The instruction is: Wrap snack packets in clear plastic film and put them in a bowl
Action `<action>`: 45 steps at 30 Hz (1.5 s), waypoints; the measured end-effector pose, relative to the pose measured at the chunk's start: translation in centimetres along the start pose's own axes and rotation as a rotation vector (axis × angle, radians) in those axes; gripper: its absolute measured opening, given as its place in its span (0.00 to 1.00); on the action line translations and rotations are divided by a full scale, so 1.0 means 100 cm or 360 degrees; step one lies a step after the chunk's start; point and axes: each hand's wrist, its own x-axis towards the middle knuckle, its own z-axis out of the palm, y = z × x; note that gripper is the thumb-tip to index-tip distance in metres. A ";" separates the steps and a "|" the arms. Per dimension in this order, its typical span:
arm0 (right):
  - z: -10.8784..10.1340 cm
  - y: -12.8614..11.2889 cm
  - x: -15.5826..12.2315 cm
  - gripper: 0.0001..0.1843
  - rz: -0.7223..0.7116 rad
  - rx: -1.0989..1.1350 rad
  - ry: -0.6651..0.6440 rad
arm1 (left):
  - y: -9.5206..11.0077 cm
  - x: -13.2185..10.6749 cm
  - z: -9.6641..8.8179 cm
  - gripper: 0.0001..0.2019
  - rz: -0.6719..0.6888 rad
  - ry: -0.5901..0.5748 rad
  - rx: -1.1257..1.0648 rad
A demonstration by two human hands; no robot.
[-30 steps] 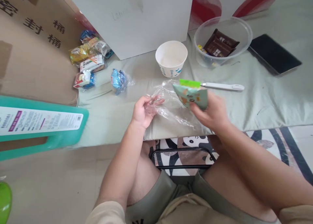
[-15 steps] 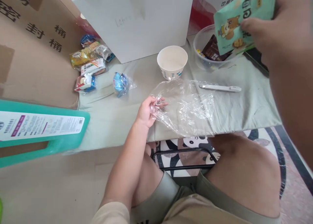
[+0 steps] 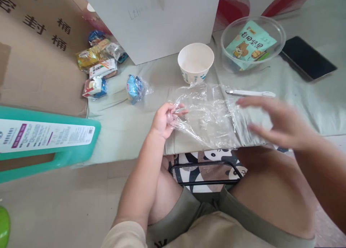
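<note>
My left hand (image 3: pixel 165 121) pinches one corner of a clear plastic bag (image 3: pixel 208 118), which spreads crumpled over the cloth toward the right. My right hand (image 3: pixel 273 120) is blurred, its thumb and fingers apart with nothing between them, near the bag's right side and just below a white utility knife (image 3: pixel 251 93). A mint-green snack packet (image 3: pixel 250 44) with a squirrel picture lies inside a round clear plastic bowl (image 3: pixel 281 42). Behind the bag stands a white paper bowl (image 3: pixel 196 62).
Several wrapped snacks (image 3: pixel 100 60) lie at the left by a cardboard box (image 3: pixel 45 60). A blue wrapped snack (image 3: pixel 134 87) sits nearer the middle. A black phone (image 3: pixel 309 57) rests right of the clear bowl. White box (image 3: pixel 162 24) behind; teal container (image 3: pixel 75 156) at left.
The green packet has left my right hand and now lies in the clear bowl. My right hand has come down and left toward the plastic bag. My left hand keeps its hold.
</note>
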 end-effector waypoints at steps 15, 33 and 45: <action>0.034 -0.004 -0.032 0.05 0.0173 0.0681 0.0403 | 0.012 -0.029 -0.044 0.34 0.0211 0.0036 0.0792; 0.061 0.022 0.002 0.10 0.0518 0.1107 0.0991 | -0.007 -0.022 -0.067 0.06 0.1414 -0.0246 0.1571; 0.064 0.020 0.011 0.16 0.0960 0.1310 0.1110 | 0.001 -0.008 -0.027 0.20 0.0860 0.0265 0.0555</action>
